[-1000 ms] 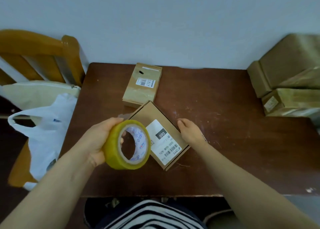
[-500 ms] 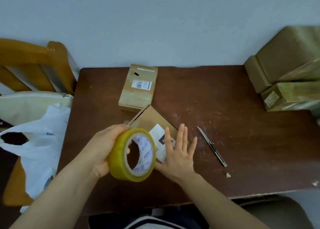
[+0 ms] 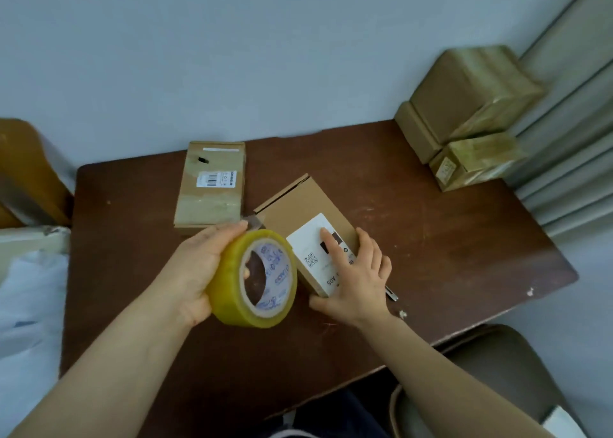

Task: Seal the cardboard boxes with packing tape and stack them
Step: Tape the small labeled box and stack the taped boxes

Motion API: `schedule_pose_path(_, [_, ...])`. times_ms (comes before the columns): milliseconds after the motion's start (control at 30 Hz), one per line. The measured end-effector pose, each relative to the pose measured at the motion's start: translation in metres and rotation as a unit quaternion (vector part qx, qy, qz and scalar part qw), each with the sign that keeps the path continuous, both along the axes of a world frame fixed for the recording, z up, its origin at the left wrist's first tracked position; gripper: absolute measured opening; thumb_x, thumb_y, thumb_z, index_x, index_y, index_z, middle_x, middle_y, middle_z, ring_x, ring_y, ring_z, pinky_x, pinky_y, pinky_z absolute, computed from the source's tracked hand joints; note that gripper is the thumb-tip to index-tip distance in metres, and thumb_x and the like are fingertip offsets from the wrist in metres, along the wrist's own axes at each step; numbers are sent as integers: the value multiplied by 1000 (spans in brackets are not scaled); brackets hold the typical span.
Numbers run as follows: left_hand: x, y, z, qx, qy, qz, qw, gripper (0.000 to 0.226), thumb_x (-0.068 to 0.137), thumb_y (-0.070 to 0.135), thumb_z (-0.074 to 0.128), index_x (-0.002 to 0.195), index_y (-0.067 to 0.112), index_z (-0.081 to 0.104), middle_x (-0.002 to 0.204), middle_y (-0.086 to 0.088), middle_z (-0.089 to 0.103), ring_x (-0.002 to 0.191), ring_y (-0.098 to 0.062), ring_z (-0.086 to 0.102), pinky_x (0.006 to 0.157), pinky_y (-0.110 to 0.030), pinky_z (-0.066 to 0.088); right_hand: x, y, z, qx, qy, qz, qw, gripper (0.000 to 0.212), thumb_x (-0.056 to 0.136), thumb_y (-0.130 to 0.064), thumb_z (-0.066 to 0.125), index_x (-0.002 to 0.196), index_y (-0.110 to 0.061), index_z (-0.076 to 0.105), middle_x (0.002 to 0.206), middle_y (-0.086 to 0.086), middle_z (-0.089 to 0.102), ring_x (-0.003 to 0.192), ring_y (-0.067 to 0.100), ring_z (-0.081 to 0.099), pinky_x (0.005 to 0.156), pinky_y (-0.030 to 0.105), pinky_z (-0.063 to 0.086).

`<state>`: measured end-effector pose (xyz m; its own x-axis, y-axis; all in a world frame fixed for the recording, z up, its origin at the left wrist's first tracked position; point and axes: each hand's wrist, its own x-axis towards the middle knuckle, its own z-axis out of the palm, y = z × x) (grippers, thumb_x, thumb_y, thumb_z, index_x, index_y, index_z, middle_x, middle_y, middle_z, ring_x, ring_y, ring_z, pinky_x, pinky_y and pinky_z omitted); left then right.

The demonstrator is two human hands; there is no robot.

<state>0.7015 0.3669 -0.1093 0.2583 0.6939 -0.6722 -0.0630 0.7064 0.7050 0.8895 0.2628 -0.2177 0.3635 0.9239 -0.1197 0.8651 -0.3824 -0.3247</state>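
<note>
My left hand [image 3: 195, 271] grips a yellow roll of packing tape [image 3: 255, 280] held on edge above the brown table [image 3: 447, 255]. A short tape end sticks out from the roll toward the small cardboard box [image 3: 298, 205] with a white label. My right hand [image 3: 358, 278] rests on that box, fingers spread over the label and thumb at its near corner. A second flat box [image 3: 210, 185] with a barcode label lies behind, near the wall.
Several taped boxes [image 3: 464, 116] are stacked at the table's far right corner by a curtain. A craft knife [image 3: 393, 294] peeks out beside my right hand. A wooden chair [image 3: 26, 172] and white plastic bag [image 3: 30, 298] stand to the left.
The view swung left and tilted. My right hand moved from flat on the label to holding the box's near corner. The box now lies farther right of the tape roll.
</note>
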Motion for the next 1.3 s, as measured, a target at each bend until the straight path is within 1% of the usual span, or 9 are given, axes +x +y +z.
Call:
schedule_pose_path(200, [28, 8, -2, -2, 6, -6, 1000, 26, 86, 23, 66, 107, 7, 65, 53, -3, 61, 39, -12, 55, 40, -20, 46, 44, 16, 13, -22, 1, -47, 999, 111, 56, -64, 71, 143, -53, 3, 153, 8, -1, 139, 28, -3, 113, 55, 2])
schedule_pose_path(300, [39, 9, -8, -11, 13, 17, 1000, 15, 86, 23, 66, 94, 11, 64, 53, -3, 60, 39, -12, 55, 42, -20, 48, 58, 28, 23, -11, 282, -85, 956, 103, 53, -57, 76, 142, -53, 25, 150, 3, 26, 137, 27, 26, 112, 53, 25])
schedule_pose_path(367, [46, 8, -11, -14, 24, 27, 999, 18, 85, 25, 67, 96, 11, 63, 56, -3, 58, 41, -13, 52, 46, -22, 48, 74, 33, 28, 30, 645, -154, 748, 91, 46, -45, 84, 131, -35, 54, 127, 6, 60, 112, 25, 60, 91, 48, 50])
schedule_pose_path(433, [55, 8, -13, -19, 35, 39, 998, 21, 85, 25, 68, 99, 10, 63, 57, -4, 57, 41, -14, 50, 46, -23, 48, 91, 34, 27, 1, 838, -228, 496, 85, 39, -43, 88, 118, -19, 67, 112, 12, 68, 96, 31, 68, 85, 51, 52])
schedule_pose_path(467, [60, 8, -13, -20, 40, 46, 998, 21, 85, 25, 68, 99, 10, 63, 57, -5, 57, 40, -14, 50, 44, -22, 48, 99, 34, 22, -11, 867, -234, 440, 83, 41, -45, 87, 116, -16, 69, 114, 15, 67, 97, 35, 67, 87, 56, 50])
schedule_pose_path(600, [82, 8, -15, -20, 48, 58, 997, 17, 85, 25, 67, 92, 11, 64, 56, -5, 57, 39, -14, 51, 41, -20, 45, 127, 35, 6, -28, 912, -195, 359, 89, 55, -60, 77, 129, -14, 61, 135, 20, 55, 117, 42, 57, 97, 63, 41])
schedule_pose_path(733, [106, 9, -14, -14, 56, 61, 996, 14, 86, 24, 67, 88, 11, 64, 54, -6, 55, 37, -14, 50, 39, -18, 44, 150, 42, -4, -39, 930, -169, 324, 105, 59, -69, 71, 145, -17, 41, 152, 21, 33, 139, 40, 31, 108, 62, 27])
schedule_pose_path(933, [145, 13, -12, -4, 61, 47, 997, 12, 86, 23, 67, 82, 12, 64, 54, -6, 55, 36, -15, 49, 39, -18, 44, 188, 50, 2, -37, 914, -183, 360, 84, 54, -60, 80, 122, -13, 66, 132, 20, 58, 115, 41, 59, 101, 63, 37])
schedule_pose_path(1300, [208, 14, 1, 33, 39, -26, 998, 19, 85, 22, 68, 97, 8, 67, 53, -6, 60, 38, -14, 53, 38, -22, 45, 223, 28, 36, 53, 894, -210, 393, 81, 51, -56, 84, 118, -13, 70, 127, 16, 62, 108, 35, 64, 97, 54, 45])
